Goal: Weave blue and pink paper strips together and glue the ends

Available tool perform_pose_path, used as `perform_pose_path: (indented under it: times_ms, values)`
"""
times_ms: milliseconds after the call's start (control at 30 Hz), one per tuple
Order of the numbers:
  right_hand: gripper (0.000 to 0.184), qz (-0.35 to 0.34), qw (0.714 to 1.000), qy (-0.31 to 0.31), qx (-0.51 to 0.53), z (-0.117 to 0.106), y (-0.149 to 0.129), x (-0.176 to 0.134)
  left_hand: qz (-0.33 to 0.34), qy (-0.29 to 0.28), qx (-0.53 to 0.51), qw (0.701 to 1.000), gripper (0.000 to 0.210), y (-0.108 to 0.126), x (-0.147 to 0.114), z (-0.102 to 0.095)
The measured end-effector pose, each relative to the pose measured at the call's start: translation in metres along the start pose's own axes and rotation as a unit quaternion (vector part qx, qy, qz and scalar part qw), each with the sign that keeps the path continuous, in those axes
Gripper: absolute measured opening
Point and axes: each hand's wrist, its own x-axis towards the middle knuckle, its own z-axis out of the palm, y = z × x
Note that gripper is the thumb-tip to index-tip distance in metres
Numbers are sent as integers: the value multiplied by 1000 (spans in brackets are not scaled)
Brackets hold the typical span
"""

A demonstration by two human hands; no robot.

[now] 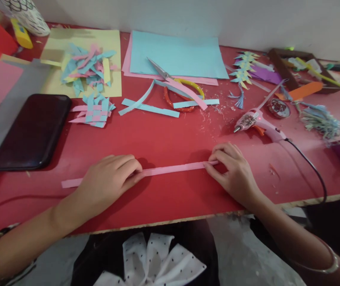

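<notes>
A long pink paper strip (pixel 174 169) stretches across the front of the red table between my two hands. My left hand (pixel 110 174) pinches it near its middle, and the strip's left end sticks out past my wrist. At the other end, my right hand (pixel 232 169) grips the strip between thumb and fingers. Beyond my hands lie blue paper strips (pixel 152 109) and scissors (pixel 165 74) with red and yellow handles, a pink strip lying across them. A small woven piece of pink and blue paper (pixel 94 111) rests to the left of these.
A black phone (pixel 33 131) lies at left. Behind are a pile of folded paper pieces (pixel 89 65) on a yellow sheet (pixel 52 47) and blue paper (pixel 181 55). On the right, a pink glue gun (pixel 259 121) trails its cord (pixel 309 163) over the table edge near a brown tray (pixel 277 67).
</notes>
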Motion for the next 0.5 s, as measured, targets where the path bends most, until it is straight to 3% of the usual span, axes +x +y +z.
perform_pose_path:
  times_ms: [200,400,500]
  values:
    - [8,-6,1000,-14,4,-2,0,-4,12,-26,12,1000,37,0,4,-2]
    - [14,-72,996,-53,-4,-5,0,-5,94,-32,-28,995,31,13,12,-2]
    - [15,-88,993,-67,34,-6,3,-5,67,-33,-43,996,25,21,16,0]
